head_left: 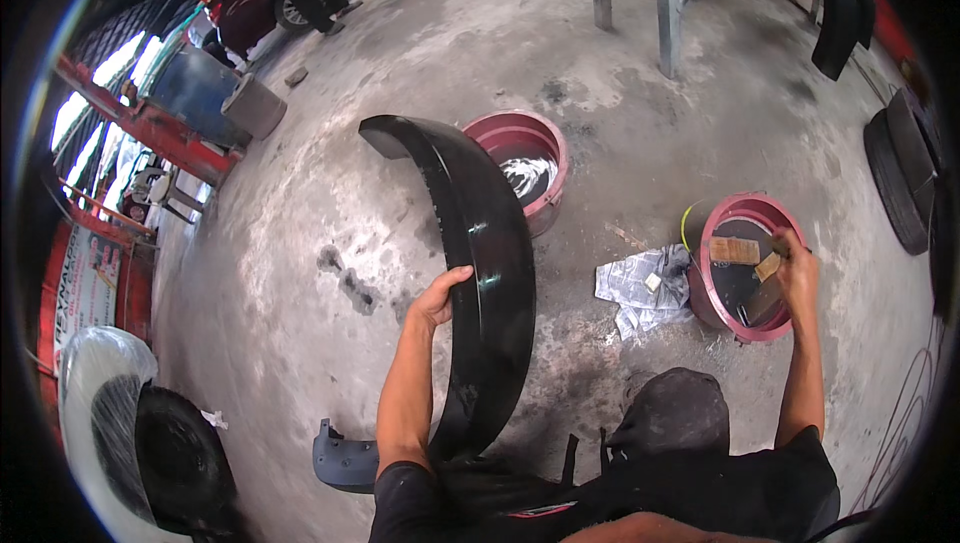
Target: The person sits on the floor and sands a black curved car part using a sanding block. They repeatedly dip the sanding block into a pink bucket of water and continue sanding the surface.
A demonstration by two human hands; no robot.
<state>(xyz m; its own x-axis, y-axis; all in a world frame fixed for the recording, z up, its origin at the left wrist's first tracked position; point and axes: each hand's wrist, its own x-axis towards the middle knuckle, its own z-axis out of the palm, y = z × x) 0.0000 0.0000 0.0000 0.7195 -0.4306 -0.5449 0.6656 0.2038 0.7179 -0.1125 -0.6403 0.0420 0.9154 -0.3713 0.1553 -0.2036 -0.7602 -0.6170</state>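
Gripping the edge of a curved black panel (495, 268) with your left hand (437, 295), thumb on its face, you reach your right hand (798, 268) over the nearer pink bucket (704, 295), where tan blocks (735, 250) sit. Its fingers are curled; whether they hold a block cannot be told. The panel rises before you, beside the far pink bucket (548, 211). Work appears under way: its face shines, yet pale flecks mark its left edge, suggesting some remains. How much is done is unclear.
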